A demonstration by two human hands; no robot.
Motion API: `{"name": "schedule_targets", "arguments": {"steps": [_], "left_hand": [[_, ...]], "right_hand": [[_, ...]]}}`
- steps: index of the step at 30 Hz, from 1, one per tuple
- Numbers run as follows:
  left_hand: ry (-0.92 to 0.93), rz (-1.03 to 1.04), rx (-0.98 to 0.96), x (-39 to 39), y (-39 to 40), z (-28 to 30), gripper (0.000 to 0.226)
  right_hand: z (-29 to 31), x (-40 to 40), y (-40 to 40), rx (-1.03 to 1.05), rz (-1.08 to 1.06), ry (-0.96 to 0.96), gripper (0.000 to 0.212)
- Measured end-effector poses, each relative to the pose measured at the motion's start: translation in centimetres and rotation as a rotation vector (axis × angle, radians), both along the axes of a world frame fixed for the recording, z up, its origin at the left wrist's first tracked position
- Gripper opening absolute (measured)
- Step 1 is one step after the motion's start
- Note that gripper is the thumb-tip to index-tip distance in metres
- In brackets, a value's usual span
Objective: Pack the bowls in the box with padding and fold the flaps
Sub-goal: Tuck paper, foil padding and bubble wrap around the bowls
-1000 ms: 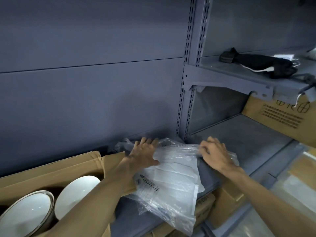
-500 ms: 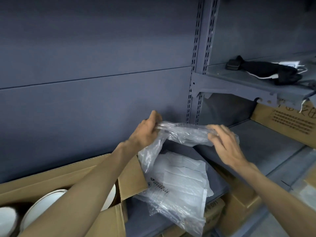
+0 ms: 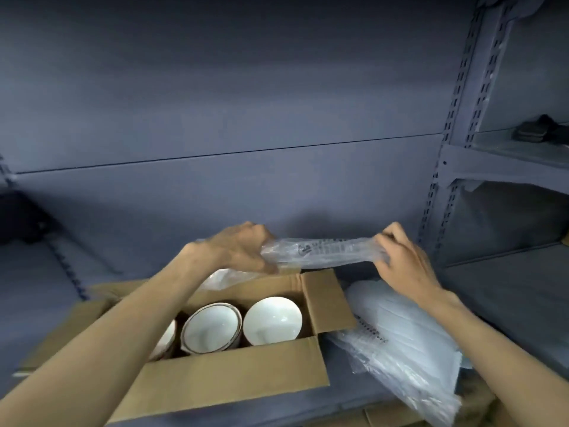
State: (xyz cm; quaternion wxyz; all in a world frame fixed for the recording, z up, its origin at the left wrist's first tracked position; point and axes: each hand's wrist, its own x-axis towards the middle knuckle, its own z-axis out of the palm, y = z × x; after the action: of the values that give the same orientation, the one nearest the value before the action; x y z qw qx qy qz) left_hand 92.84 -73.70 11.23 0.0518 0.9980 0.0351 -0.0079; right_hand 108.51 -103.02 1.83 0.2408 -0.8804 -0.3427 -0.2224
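Observation:
An open cardboard box [image 3: 234,383] sits on the grey shelf with its flaps spread. Inside stand white bowls: a plain one [image 3: 272,320] on the right, a brown-rimmed one [image 3: 211,329] in the middle, and a third [image 3: 164,340] half hidden by my left forearm. Both hands hold a clear plastic padding sheet [image 3: 323,252] stretched level above the box's far right corner. My left hand [image 3: 243,246] grips its left end, my right hand [image 3: 403,260] its right end.
A stack of clear plastic padding sheets [image 3: 400,343] lies on the shelf right of the box, overhanging the front edge. Slotted shelf uprights [image 3: 446,167] stand at the right. A dark object [image 3: 535,131] rests on the upper right shelf. Brown cartons [image 3: 397,416] sit below.
Both hands lifted one padding sheet off the stack and carried it left toward the box. My view has swung left, so the box and bowls now fill the centre.

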Motion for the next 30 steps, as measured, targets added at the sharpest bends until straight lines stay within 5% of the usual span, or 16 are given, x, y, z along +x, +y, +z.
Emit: {"name": "schedule_targets", "arguments": {"steps": [6, 11, 16, 18, 21, 25, 28, 30], "left_hand": [[-0.102, 0.018, -0.144, -7.5, 7.9, -2.7, 0.044], [-0.134, 0.205, 0.031, -11.6, 11.9, -5.9, 0.032], [-0.054, 0.272, 0.008, -14.6, 13.3, -7.9, 0.07], [-0.003, 0.257, -0.044, -15.1, 13.9, -8.9, 0.063], [0.03, 0.314, -0.088, -15.4, 15.2, -10.0, 0.044], [-0.14, 0.307, -0.051, -15.0, 16.7, -11.4, 0.029], [-0.276, 0.342, 0.059, -15.3, 17.9, -12.3, 0.018], [-0.295, 0.313, 0.244, -15.3, 18.5, -13.3, 0.021]], "right_hand": [[0.1, -4.1, 8.7, -0.18, 0.157, -0.221, 0.02], [-0.4, -7.1, 13.5, -0.281, 0.224, -0.092, 0.025], [-1.6, -8.3, 14.6, -0.384, 0.231, -0.231, 0.032], [-2.6, -8.4, 14.1, -0.423, 0.248, -0.272, 0.048], [-3.5, -8.7, 13.8, -0.528, 0.291, -0.361, 0.039], [-3.2, -9.5, 14.9, -0.595, 0.189, -0.377, 0.046], [-3.1, -9.3, 15.6, -0.596, 0.174, -0.362, 0.071], [-3.2, -9.1, 16.3, -0.606, 0.152, -0.351, 0.065]]}}
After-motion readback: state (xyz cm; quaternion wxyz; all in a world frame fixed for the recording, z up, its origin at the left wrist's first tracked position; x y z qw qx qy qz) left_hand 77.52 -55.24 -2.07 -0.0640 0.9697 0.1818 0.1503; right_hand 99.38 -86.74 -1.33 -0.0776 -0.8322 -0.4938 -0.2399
